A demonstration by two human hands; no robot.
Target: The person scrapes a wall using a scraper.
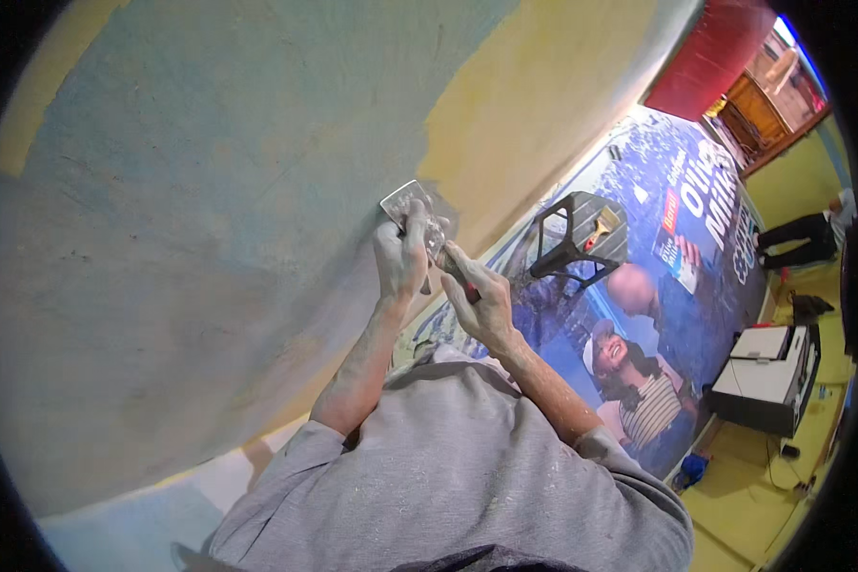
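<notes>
My left hand, dusted white, grips a flat metal scraper whose square blade tilts up in front of the wall. Pale filler paste clings to the scraper near my fingers. In my right hand is a slim tool with a reddish handle, probably a putty knife. Its tip meets the paste beside my left hand, and my fingers hide much of it. Both hands are close together before the wall, which bears broad grey-blue smears over yellow paint.
Right of my hands, a dark plastic stool holds a paintbrush. A printed banner covers the floor beneath it. Farther right are a white and black printer, cables and a person in dark trousers. A red panel borders the wall's far end.
</notes>
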